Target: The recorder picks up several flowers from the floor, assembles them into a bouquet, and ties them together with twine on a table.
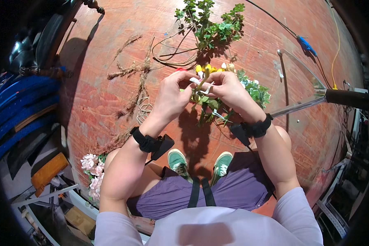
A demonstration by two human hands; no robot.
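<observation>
My left hand (177, 91) and my right hand (232, 89) are raised close together above the floor, fingertips pinched. Between them a thin white ribbon (206, 87) loops around a yellow-green stem (203, 78), and both hands grip it. My fingers partly hide the ribbon's ends. Just beyond and below the hands are yellow flowers (208, 67) with pale buds (224, 66). Green stems (201, 118) hang or lie under the hands; I cannot tell which. Variegated leaves (260, 93) spread beside my right wrist.
Leafy green branches (211, 30) lie at the far side of the reddish floor (123, 22). Dry brown plumes (141, 84) and coiled twine (144, 110) lie to the left, pink flowers (95, 172) nearer. A metal frame (299, 107) and blue-handled tool (306, 46) are on the right.
</observation>
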